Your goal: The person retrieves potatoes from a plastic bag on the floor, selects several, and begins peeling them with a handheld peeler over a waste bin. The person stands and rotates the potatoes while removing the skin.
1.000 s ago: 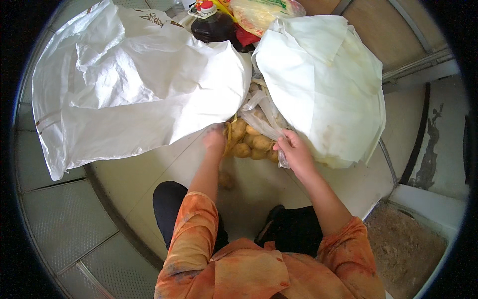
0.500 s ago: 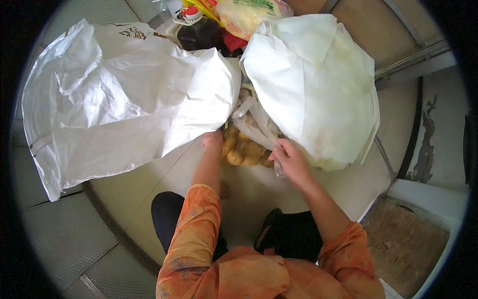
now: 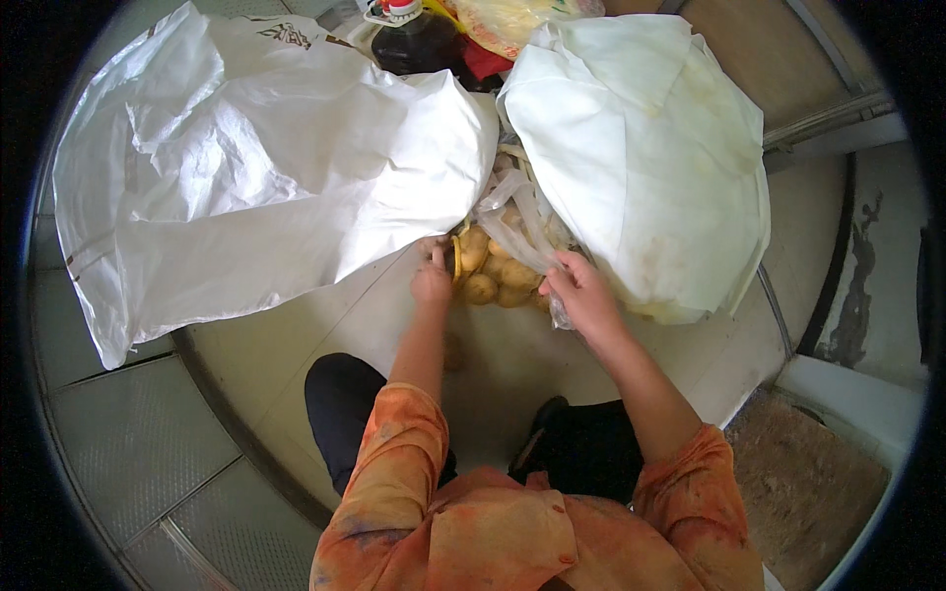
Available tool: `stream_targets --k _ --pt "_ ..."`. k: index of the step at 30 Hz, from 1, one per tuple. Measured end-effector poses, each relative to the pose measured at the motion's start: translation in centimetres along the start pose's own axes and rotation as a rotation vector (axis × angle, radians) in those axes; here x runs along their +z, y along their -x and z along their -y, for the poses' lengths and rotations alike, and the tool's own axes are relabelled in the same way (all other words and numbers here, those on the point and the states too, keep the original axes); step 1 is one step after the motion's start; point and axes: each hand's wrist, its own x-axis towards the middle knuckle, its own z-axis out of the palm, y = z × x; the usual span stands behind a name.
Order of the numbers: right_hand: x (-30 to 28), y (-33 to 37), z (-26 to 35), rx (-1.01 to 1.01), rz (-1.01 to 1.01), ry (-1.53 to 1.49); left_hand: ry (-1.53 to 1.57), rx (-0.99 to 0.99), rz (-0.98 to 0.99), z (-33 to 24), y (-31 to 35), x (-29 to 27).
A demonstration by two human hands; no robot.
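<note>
A clear plastic bag of potatoes lies on the floor between two big white sacks. My right hand pinches the gathered edge of that plastic at its right side, and a short end hangs below the fingers. At the left side of the potatoes is my left hand, fingers curled beside a yellow band and under the edge of the left white sack. Something brownish shows at its fingertips, too small to name. The right white sack stands close beyond my right hand.
Behind the sacks stand a dark bottle with a red cap and a clear package of pale food. Metal-fronted panels line the left. A brown board lies at the lower right, and my legs are close below the potatoes.
The view has shifted, so the sacks sit higher and further right. More of my left hand shows from under the left sack. My right hand keeps its pinch on the plastic bag.
</note>
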Motion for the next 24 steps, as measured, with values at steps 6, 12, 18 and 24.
stream_targets --k 6,12,18,24 --pt "0.3 0.1 1.0 0.02 0.016 0.008 0.264 -0.129 -0.237 2.7 3.9 1.0" --pt "0.9 0.1 0.7 0.002 0.04 0.035 0.386 0.219 -0.382 5.1 -0.1 2.8" --pt "1.4 -0.2 0.6 0.028 0.049 0.039 0.52 -0.004 -0.09 5.1 1.2 2.0" --pt "1.1 0.1 1.9 0.055 0.064 0.111 0.679 -0.296 -0.266 4.0 6.4 1.2"
